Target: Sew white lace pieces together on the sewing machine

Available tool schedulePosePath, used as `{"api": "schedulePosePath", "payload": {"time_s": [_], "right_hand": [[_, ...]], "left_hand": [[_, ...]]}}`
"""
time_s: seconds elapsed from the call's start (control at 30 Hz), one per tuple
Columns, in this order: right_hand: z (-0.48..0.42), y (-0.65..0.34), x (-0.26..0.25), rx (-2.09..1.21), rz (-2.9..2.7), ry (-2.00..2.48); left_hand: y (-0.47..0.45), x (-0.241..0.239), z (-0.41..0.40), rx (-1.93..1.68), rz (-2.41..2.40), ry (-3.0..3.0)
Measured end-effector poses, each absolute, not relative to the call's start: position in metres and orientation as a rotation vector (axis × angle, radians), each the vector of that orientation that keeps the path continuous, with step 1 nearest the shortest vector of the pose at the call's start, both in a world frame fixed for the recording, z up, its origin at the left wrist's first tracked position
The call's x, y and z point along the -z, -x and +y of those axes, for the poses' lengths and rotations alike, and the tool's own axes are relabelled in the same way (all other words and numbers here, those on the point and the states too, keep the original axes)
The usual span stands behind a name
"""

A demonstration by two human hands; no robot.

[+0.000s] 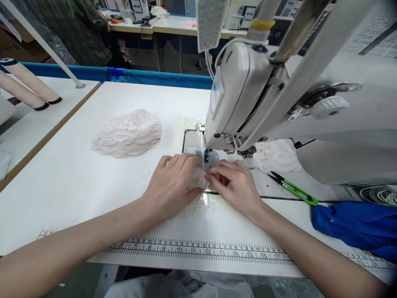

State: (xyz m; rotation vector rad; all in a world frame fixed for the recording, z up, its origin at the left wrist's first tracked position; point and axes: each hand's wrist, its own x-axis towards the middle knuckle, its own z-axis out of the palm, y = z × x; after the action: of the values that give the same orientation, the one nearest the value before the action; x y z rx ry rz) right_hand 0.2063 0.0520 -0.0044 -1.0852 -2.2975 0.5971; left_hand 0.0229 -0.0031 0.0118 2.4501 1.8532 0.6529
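A white lace piece (198,180) lies just in front of the presser foot (206,156) of a white sewing machine (235,91). My left hand (173,182) rests over its left side, fingers curved and thumb pressed against the lace. At the right edge, my right hand (234,184) pinches the lace between thumb and forefinger. Part of the lace hangs below my left palm, and the rest is hidden by the hands. Left of the machine sits a stack of lace pieces (128,134).
More lace (276,156) lies beneath the machine arm. Green-handled thread snips (293,188) and a blue cloth (356,227) are on the right. A printed ruler (192,250) runs along the front edge. Thread cones (31,87) stand at left; a person (71,29) is beyond the table.
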Motion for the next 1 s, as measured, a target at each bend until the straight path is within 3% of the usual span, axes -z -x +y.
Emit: {"api": "schedulePosePath", "payload": {"time_s": [0.23,0.4,0.67,1.0], "right_hand": [[0.056,-0.205,0.002,-0.591,-2.283,1.153],[0.062,-0.21,0.004,-0.547,-2.262,1.145],[0.058,-0.216,0.002,-0.281,-2.475,1.024],[0.065,-0.234,-0.005,0.529,-2.586,1.12]], "left_hand": [[-0.03,-0.007,-0.017,-0.649,1.638,-3.047],[-0.037,-0.006,-0.027,-0.433,1.681,-3.037],[-0.034,-0.004,-0.02,-0.424,1.69,-3.01],[-0.03,-0.004,-0.01,-0.499,1.667,-2.923]]}}
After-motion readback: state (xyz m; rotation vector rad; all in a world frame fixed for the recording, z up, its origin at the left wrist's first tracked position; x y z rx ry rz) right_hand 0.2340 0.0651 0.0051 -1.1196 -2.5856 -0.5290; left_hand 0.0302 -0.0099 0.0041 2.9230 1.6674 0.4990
